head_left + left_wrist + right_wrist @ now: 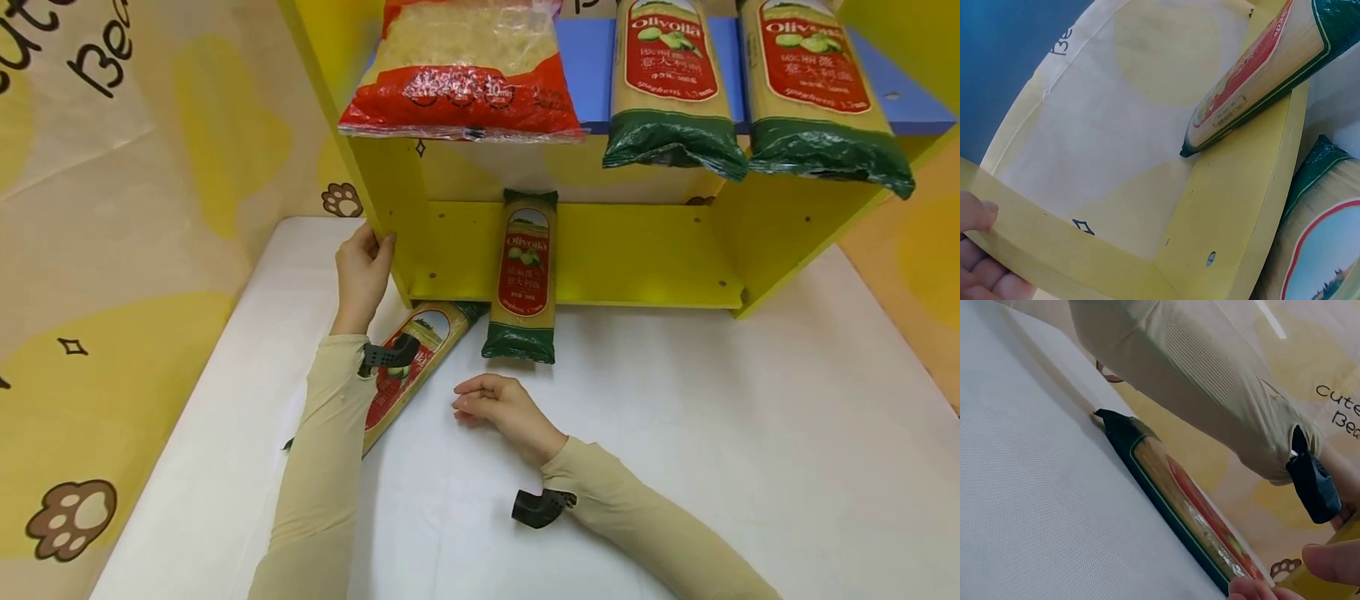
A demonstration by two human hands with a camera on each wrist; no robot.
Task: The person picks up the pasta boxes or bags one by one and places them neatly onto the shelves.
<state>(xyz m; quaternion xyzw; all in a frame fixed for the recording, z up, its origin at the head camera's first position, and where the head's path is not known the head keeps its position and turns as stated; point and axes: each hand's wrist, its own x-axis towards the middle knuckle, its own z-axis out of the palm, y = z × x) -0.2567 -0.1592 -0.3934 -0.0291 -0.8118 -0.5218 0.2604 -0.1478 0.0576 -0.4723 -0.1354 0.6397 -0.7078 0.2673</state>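
Observation:
My left hand (pixel 362 271) grips the front edge of the yellow shelf's left side panel (pixel 1094 262), thumb on one face and fingers on the other in the left wrist view. My right hand (pixel 510 417) hangs above the white table with loosely bent fingers and holds nothing. Just beyond it, a spaghetti pack (pixel 527 258) leans on the bottom board, its green lower end sticking out past the front edge. A second spaghetti pack (pixel 442 329) lies slanted on the table, partly hidden by my left forearm; its side shows in the right wrist view.
Overhead, the blue shelf board (pixel 585 67) carries a red-ended pasta bag (pixel 465 75) and two spaghetti packs (pixel 671 75), whose ends overhang its front. The yellow right side panel (pixel 802 217) stands on the white table (pixel 675 450). A patterned wall covering (pixel 150 208) rises at left.

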